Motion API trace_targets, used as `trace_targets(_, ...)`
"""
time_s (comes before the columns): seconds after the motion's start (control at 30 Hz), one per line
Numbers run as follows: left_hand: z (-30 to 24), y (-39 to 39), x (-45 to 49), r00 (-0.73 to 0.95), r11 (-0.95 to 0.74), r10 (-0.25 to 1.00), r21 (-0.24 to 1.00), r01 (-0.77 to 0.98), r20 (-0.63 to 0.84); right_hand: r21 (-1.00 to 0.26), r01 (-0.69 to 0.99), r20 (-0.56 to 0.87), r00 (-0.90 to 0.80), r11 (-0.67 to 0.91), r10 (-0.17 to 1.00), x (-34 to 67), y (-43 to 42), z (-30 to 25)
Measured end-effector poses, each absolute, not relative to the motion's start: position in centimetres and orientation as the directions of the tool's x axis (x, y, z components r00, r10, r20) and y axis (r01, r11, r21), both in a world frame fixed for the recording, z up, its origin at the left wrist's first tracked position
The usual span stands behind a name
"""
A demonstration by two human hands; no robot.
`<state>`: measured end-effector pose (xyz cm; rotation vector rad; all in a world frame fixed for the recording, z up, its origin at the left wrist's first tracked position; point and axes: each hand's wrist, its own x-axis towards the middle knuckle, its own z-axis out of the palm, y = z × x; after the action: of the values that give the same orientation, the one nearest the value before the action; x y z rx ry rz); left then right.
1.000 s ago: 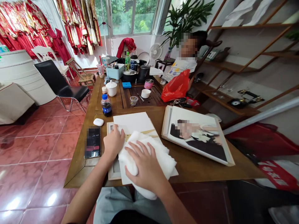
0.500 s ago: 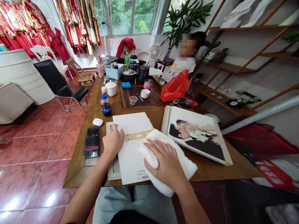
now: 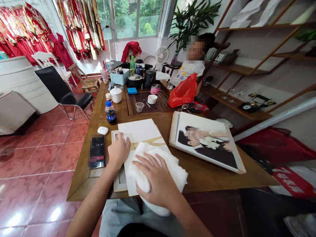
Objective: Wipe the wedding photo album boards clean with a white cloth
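Observation:
In front of me a white board [image 3: 138, 126], with a tan band across it, lies on a pale frame [image 3: 116, 186]. My left hand [image 3: 119, 149] grips the board's left edge, its fingers partly curled and hidden beneath the hand. Bunched under my right hand [image 3: 156, 179] is a thick white cloth [image 3: 179, 174], pressed against the board and covering its lower right part; my fingers are closed over it. To the right rests a framed photo [image 3: 204, 141] of people in dark and white clothes.
A phone [image 3: 97, 153] and a white earbud case [image 3: 103, 130] lie left of the board. Beyond stand a blue-capped bottle [image 3: 111, 113], a lidded white pot [image 3: 116, 95] and a red bag [image 3: 184, 92]. A person [image 3: 190, 70] sits at the far right side.
My right hand and the cloth have slid left and slightly down across the board, covering the middle of the tan band. My left hand stays at the board's left edge.

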<state>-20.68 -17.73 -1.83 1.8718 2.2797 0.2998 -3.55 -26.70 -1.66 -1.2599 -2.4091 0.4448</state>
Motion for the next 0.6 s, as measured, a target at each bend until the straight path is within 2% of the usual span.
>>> trace_targets(0.13,-1.8,-17.7,-20.6,-0.198,0.195,0.98,0.265,0.944,-0.014,-0.372,0.81,0.237,-0.39,0.454,0.89,-0.4,-25.9,-2.3)
trace_targets(0.27,-1.8,-17.7,-20.6,-0.204,0.203,0.979,0.264,0.943,-0.025,-0.336,0.825,0.272,-0.377,0.454,0.886,0.2,-26.1,-2.6)
trace_targets(0.37,-1.8,-17.8,-20.6,-0.198,0.197,0.98,0.267,0.943,-0.025,-0.378,0.762,0.228,-0.473,0.525,0.851,-1.4,-26.8,-2.2)
trace_targets(0.5,-1.8,-17.8,-20.6,-0.194,0.19,0.981,0.255,0.948,-0.013,-0.45,0.616,0.143,-0.665,0.647,0.733,-4.1,-27.7,-1.3)
trace_targets(0.6,-1.7,-17.9,-20.7,-0.189,0.187,0.982,0.249,0.95,-0.018,-0.475,0.567,0.112,-0.719,0.673,0.686,-4.6,-27.7,-0.9)
